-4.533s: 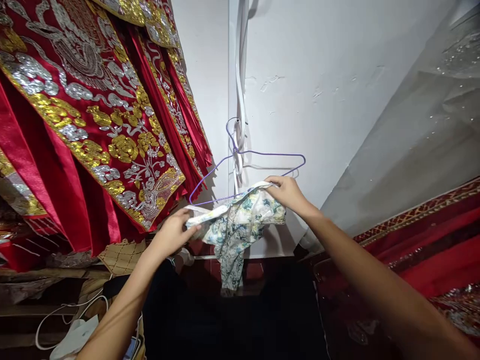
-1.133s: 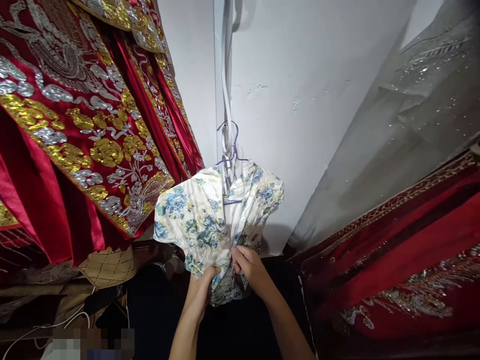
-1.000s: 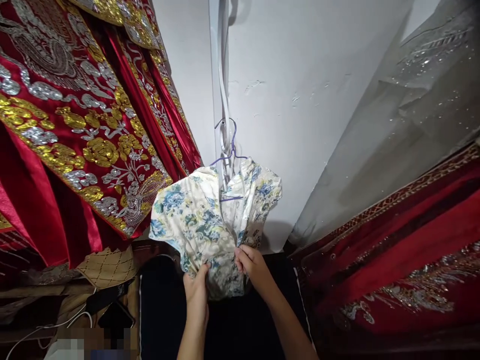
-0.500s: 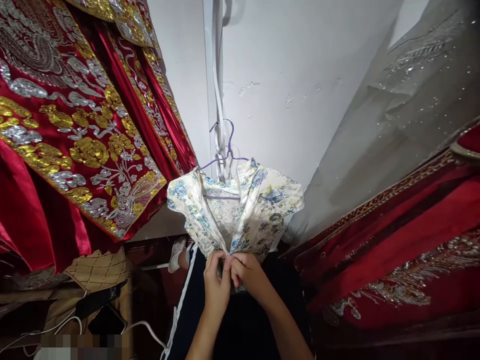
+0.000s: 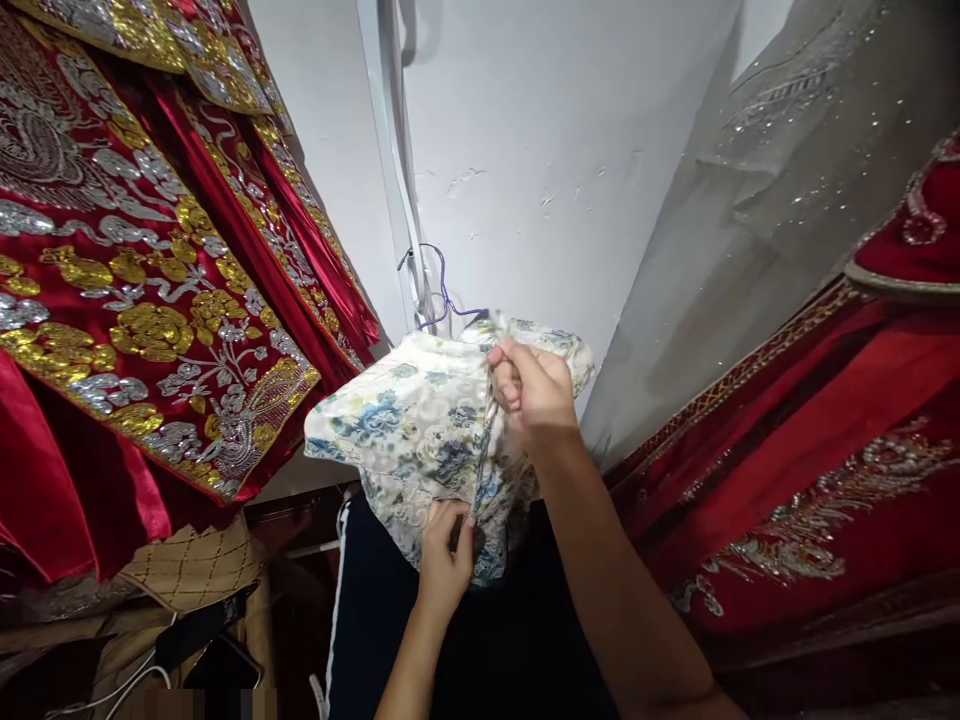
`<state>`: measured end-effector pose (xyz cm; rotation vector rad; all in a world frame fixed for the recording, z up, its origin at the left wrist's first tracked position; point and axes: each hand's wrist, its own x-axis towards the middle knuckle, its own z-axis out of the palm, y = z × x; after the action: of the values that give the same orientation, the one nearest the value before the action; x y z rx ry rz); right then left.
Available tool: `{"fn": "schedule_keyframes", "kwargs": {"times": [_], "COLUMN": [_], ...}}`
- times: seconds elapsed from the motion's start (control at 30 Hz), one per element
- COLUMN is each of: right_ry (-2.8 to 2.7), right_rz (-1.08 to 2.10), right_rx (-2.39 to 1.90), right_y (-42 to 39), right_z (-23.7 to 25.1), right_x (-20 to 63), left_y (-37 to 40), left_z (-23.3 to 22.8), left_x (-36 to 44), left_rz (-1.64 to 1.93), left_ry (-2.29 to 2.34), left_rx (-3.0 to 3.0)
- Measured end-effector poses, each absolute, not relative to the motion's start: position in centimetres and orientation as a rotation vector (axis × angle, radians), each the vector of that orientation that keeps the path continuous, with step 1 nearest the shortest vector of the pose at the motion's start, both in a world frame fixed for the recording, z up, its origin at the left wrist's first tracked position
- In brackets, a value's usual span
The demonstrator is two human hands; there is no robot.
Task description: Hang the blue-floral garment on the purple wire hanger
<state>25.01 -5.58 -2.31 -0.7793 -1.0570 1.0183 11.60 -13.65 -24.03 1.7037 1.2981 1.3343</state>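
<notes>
A cream floral garment point(image 5: 420, 430) with short cap sleeves hangs on a thin purple hanger point(image 5: 448, 300). Its two front edges meet along a line running from the neck down to my left hand. Low on that line, my left hand point(image 5: 448, 545) pinches the cloth between thumb and fingers. Higher up, close to the neckline, my right hand point(image 5: 531, 385) is closed at the same line, slightly blurred. Whatever small part lies inside its fingers is hidden. The garment's lower end hangs in front of dark trousers point(image 5: 375, 620) with a white side stripe.
Red garments with gold and silver sequins point(image 5: 157, 330) hang at the left, and more red beaded cloth point(image 5: 787, 480) at the right. Sheer glittery fabric point(image 5: 750, 230) hangs beside the white wall point(image 5: 525, 130). A quilted tan bag point(image 5: 199, 565), a phone point(image 5: 225, 662) and white cables point(image 5: 139, 675) lie at lower left.
My right hand has moved up from beside my left hand to near the neckline. The garment's open V-shaped front has closed. My left hand remains low on the cloth. The view has shifted slightly.
</notes>
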Motion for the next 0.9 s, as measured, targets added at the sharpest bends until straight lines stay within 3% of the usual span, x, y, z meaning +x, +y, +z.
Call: {"fn": "schedule_keyframes", "kwargs": {"times": [0.17, 0.4, 0.53, 0.67, 0.77, 0.9], "right_ry": [-1.186, -1.318, -1.339, -1.301, -1.298, -1.206], "right_rz": [1.139, 1.131, 0.995, 0.904, 0.934, 1.055], "right_rx": [-0.804, -0.808, -0.819, -0.948, -1.061, -1.044], "right_y": [-6.2, -7.3, -6.5, -5.5, -6.2, -8.5], "right_z": [-3.5, -3.6, -3.5, -7.2, -12.0, -17.1], "right_x": [24.5, 23.4, 23.6, 23.7, 23.7, 23.4], "left_y": [-13.0, -8.1, -6.5, -6.9, -7.3, -8.5], "left_z": [-23.3, -7.8, -3.1, -1.3, -1.2, -5.9], "left_x": [10.4, 9.8, 10.3, 9.2, 5.1, -1.3], "left_rz": [1.379, 1.805, 1.729, 2.020, 2.377, 2.231], "left_ry": [1.308, 1.031, 1.003, 1.018, 0.999, 0.704], "left_rx": [1.485, 1.682, 2.046, 1.931, 1.443, 0.547]}}
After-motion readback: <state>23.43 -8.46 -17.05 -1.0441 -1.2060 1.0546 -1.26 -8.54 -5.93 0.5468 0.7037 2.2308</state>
